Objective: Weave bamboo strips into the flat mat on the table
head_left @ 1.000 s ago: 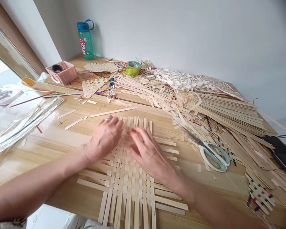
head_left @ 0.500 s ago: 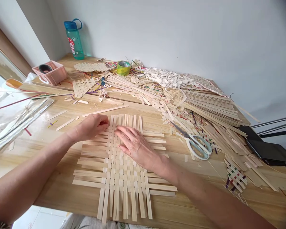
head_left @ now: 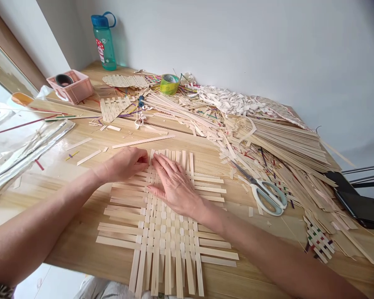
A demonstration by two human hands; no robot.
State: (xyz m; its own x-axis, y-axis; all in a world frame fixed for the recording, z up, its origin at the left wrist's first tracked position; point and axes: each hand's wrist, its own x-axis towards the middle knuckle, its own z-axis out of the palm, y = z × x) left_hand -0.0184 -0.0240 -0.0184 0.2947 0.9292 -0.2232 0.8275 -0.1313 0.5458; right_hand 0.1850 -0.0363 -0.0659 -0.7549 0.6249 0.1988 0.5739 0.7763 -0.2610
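A woven mat of pale wooden strips (head_left: 166, 226) lies flat near the table's front edge, with loose strip ends sticking out all round. At its upper left corner is my left hand (head_left: 131, 162), fingers curled together; whatever they pinch is too small to make out. My right hand (head_left: 171, 182) rests palm down across the upper middle of the weave, fingers stretched toward the far edge and thumb apart. It covers part of the weave.
Scissors (head_left: 263, 191) lie right of the mat. Strip bundles (head_left: 286, 137) and scraps spread behind and right. A pink basket (head_left: 77, 89), green tape roll (head_left: 170, 85) and blue-green bottle (head_left: 105, 45) stand at the back. A black phone (head_left: 361, 207) lies far right.
The view has shifted slightly, so most things sit further right. My right hand has moved up the weave toward its far edge, its fingers straighter. My left hand stays at the upper left corner.
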